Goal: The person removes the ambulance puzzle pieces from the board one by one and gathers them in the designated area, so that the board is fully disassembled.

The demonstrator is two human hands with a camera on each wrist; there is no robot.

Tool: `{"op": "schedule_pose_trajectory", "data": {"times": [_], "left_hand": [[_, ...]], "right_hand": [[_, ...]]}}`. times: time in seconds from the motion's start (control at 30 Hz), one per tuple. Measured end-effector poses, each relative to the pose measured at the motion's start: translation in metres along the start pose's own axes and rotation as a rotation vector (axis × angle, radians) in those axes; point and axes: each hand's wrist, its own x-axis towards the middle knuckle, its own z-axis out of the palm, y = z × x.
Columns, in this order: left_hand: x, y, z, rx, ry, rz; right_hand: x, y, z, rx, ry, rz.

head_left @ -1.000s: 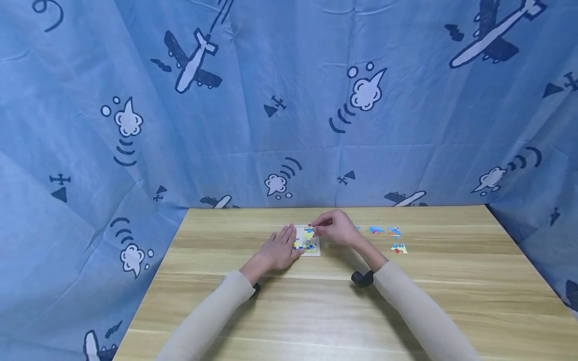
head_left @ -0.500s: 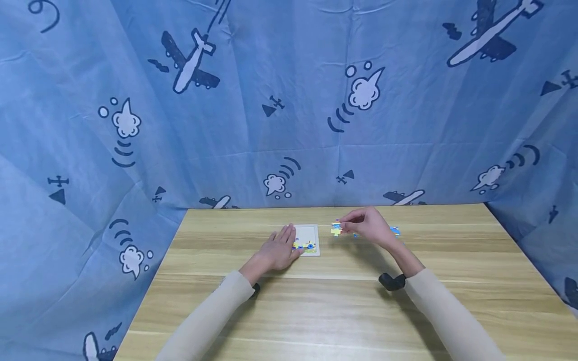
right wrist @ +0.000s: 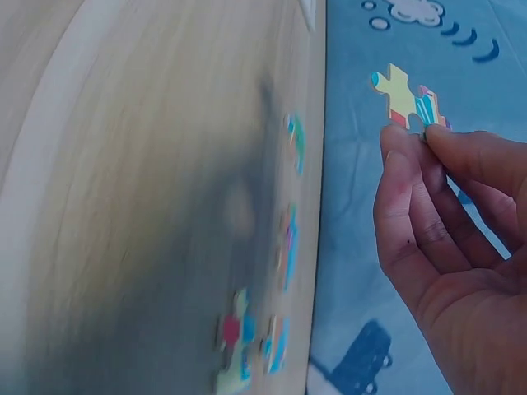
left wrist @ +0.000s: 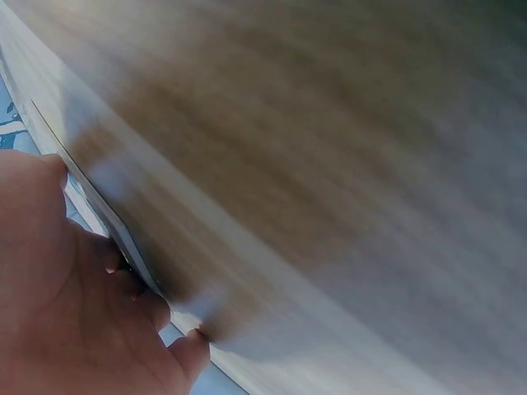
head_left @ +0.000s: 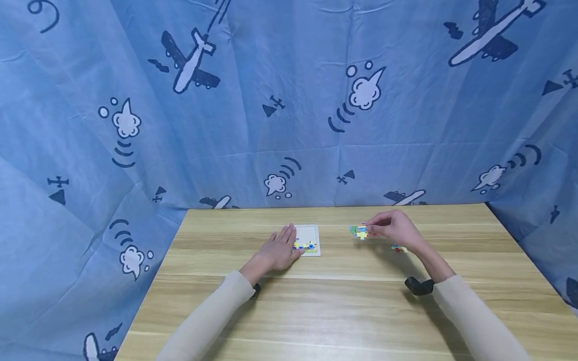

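My left hand rests with straight fingers over the left side of a white puzzle tray. Fitted pieces in yellow and blue line the tray's lower part; whatever lies under the palm is hidden. In the left wrist view, the left hand touches the tray's edge. To the right of the tray, my right hand pinches a jigsaw piece above the table. The right wrist view shows this yellow jigsaw piece, with blue and red parts, between thumb and fingertips.
Several loose jigsaw pieces lie on the wooden table beneath and beside the right hand, including a red and yellow one and a green and blue one. A blue curtain hangs behind the table's back edge.
My right hand has lifted the jigsaw piece away from the tray's upper right part and carried it rightward over the loose pieces. The left hand has stayed in place.
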Motion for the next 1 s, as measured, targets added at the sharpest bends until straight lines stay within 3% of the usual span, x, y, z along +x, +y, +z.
{"op": "schedule_pose_trajectory", "data": {"times": [0.6, 0.83, 1.0], "left_hand": [[0.0, 0.0, 0.002, 0.01, 0.002, -0.003], [-0.001, 0.001, 0.0, 0.013, 0.001, -0.003], [0.001, 0.0, 0.001, 0.024, -0.001, -0.006]], "right_hand": [[-0.012, 0.043, -0.012, -0.054, -0.023, 0.094], [-0.011, 0.047, -0.011, -0.142, -0.047, 0.119], [-0.009, 0.046, -0.011, -0.229, -0.057, 0.082]]}}
